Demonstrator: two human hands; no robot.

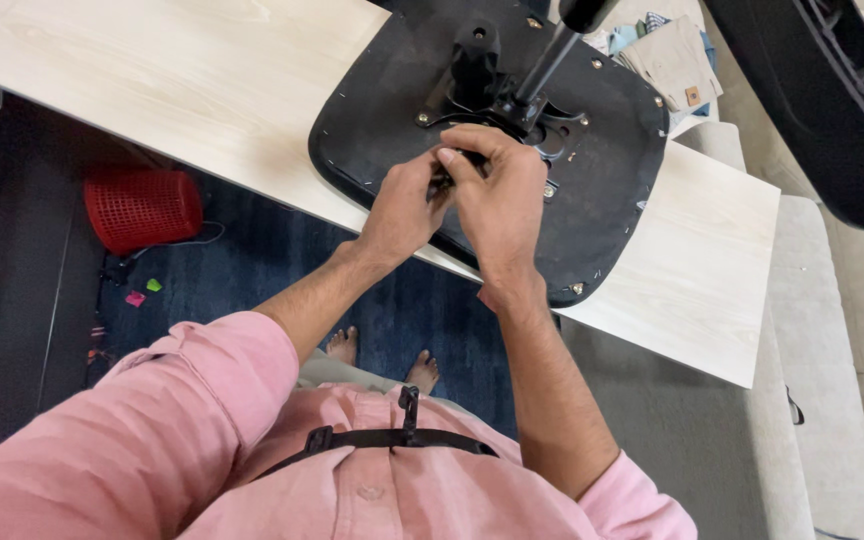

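**A:** What are the hands doing?

**B:** I see both meeting over an upturned black office chair seat lying on a pale wooden table. The left hand has its fingers curled in, pinching something small and dark I can't identify. The right hand arches over it, fingers bent and closed against the same spot, beside the metal mounting plate.

**A:** What surrounds them?

**B:** A black gas-lift column rises from the plate just beyond the fingertips. A red plastic basket sits on the dark floor, left. A second black chair part lies at the upper right, above a grey sofa.
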